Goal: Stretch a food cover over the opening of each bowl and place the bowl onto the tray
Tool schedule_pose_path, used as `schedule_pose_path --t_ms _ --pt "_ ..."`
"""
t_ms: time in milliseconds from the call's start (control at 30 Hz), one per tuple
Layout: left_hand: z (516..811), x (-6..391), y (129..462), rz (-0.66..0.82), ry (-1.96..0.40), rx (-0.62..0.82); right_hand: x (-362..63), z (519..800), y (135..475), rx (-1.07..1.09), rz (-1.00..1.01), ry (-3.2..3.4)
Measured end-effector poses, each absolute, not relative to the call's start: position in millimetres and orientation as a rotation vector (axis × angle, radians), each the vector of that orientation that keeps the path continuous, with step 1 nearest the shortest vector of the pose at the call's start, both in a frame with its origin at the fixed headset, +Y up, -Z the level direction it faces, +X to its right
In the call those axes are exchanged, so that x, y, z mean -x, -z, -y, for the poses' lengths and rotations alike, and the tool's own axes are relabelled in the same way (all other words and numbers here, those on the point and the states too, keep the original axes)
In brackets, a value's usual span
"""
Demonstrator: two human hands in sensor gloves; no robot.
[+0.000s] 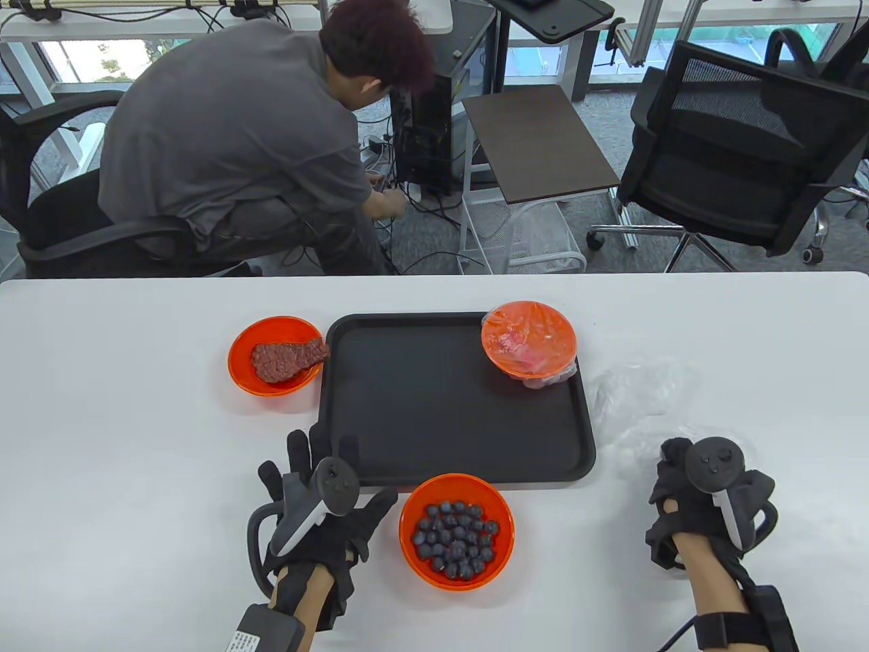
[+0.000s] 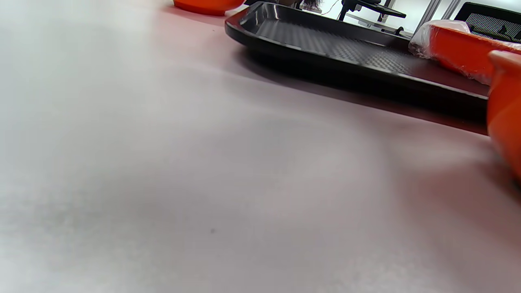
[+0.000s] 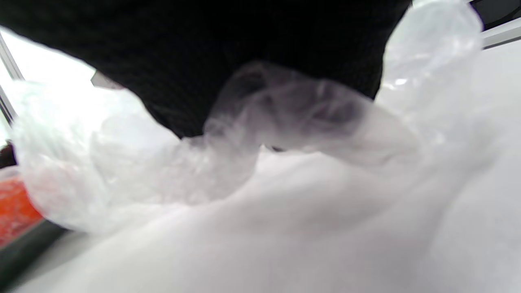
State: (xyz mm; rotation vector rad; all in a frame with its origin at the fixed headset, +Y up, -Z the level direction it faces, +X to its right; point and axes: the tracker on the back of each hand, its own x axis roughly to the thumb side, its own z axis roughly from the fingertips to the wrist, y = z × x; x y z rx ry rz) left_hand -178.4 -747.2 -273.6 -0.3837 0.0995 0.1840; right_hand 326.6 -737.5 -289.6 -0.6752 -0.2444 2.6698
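- At the white table (image 1: 136, 380), my right hand (image 1: 706, 502) sits at 4 o'clock from the black tray (image 1: 380, 468), fingers curled down onto a crumpled clear food cover (image 1: 641, 390) that spreads away toward 12 o'clock from that hand.
- My left hand (image 1: 319, 516) lies flat with fingers spread and straight, holding nothing, its fingertips at the tray's near left corner.
- The blueberry bowl (image 1: 456, 530), still uncovered, stands between my hands, just off the tray's near edge at 6 o'clock; it is just beside the left hand and well apart from the right.
- As I judge it, the coming move turns on that gap: the cover must travel toward 9 o'clock from my right hand to reach this bowl, where the left hand is placed to steady it.
- One covered bowl (image 1: 529, 339) already sits in the tray's far right corner; the meat bowl (image 1: 278, 356), uncovered, waits off the tray's far left corner.
- The right wrist view alone shows film (image 3: 285, 122) bunched against my glove; the table view hides that contact under the tracker.
- The left wrist view shows no fingers, only bare table, the tray rim (image 2: 366, 77) and orange bowl walls.
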Motion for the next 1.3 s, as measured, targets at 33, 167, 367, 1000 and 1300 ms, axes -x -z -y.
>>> schedule_pose_path --t_ms 33,167,367,1000,1300 --pt "747.2 178.5 273.7 -0.102 -0.179 0.382 -325.9 733.1 287.4 0.659 0.265 -2.665" --pt "746.9 179.2 273.9 -0.116 -0.15 0.396 -321.2 711.4 276.6 0.576 0.339 -2.597" --pt "745.1 179.9 272.7 -0.143 -0.129 0.406 -308.4 677.8 261.1 0.389 0.433 -2.452" --pt "690.2 148.4 249.1 0.121 -0.439 0.078 -191.7 653.2 241.5 -0.168 0.46 -2.167" --pt "691.6 141.1 247.4 0.277 -0.707 0.098 -121.0 666.9 229.7 -0.378 0.47 -2.23"
